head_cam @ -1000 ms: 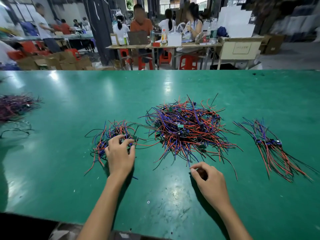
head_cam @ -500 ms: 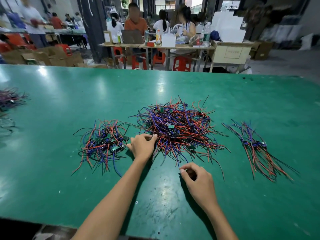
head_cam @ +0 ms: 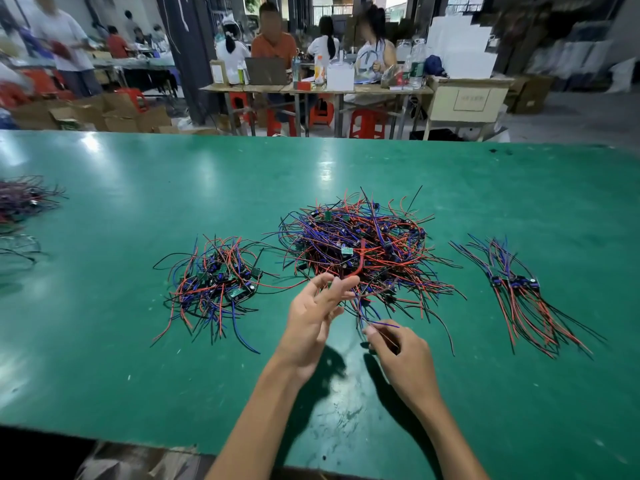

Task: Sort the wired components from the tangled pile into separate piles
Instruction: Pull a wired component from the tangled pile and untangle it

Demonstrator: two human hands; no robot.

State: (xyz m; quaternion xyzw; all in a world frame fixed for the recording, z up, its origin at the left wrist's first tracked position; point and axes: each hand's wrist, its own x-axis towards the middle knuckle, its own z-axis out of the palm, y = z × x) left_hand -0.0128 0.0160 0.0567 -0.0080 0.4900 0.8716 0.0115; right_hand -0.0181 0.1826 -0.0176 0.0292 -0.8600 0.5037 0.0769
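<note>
On green table (head_cam: 104, 341), tangled pile (head_cam: 360, 251) centre, left hand (head_cam: 311, 317) fingers spread among wires, right hand (head_cam: 398, 355) pinching blue wire (head_cam: 382, 323).

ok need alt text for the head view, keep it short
Two bare hands work at the near edge of a big tangled pile of red, blue and black wired components on a green table: the left hand lifts wires, the right hand pinches wire ends. Smaller sorted piles lie left and right.
</note>
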